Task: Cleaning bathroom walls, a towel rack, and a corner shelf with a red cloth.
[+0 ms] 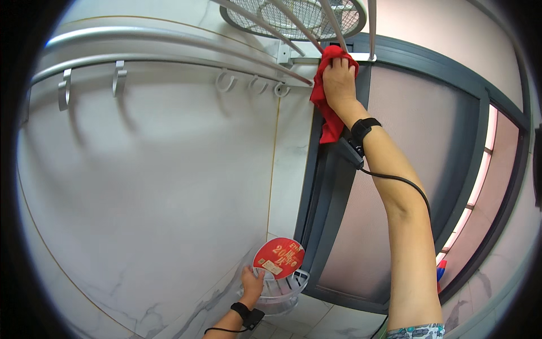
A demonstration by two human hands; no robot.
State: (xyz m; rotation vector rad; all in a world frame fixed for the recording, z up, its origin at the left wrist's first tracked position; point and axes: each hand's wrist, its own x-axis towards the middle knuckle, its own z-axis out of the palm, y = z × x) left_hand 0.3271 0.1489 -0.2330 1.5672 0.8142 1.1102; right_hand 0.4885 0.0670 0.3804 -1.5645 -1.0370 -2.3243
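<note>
My right hand (341,84) is raised at the end of a wall-mounted metal rack and presses a red cloth (331,125) around the rack's white end bar (364,56). The cloth hangs down past my wrist, and part of the bar is hidden beneath it. Low in the view, my left hand (252,283) grips the rim of a round red hand fan (279,257) that bears printed writing. Just under the fan is a clear plastic slotted stand or basket (288,292), partly covered by it; whether my left hand also touches it I cannot tell.
A round mesh basket (292,21) rests atop the rack's rods. Several hooks (120,78) hang from the lower metal rail (169,61) along the marble-patterned wall (148,169). To the right stands a grey-framed door (406,148). Wrist straps with cables circle both my arms.
</note>
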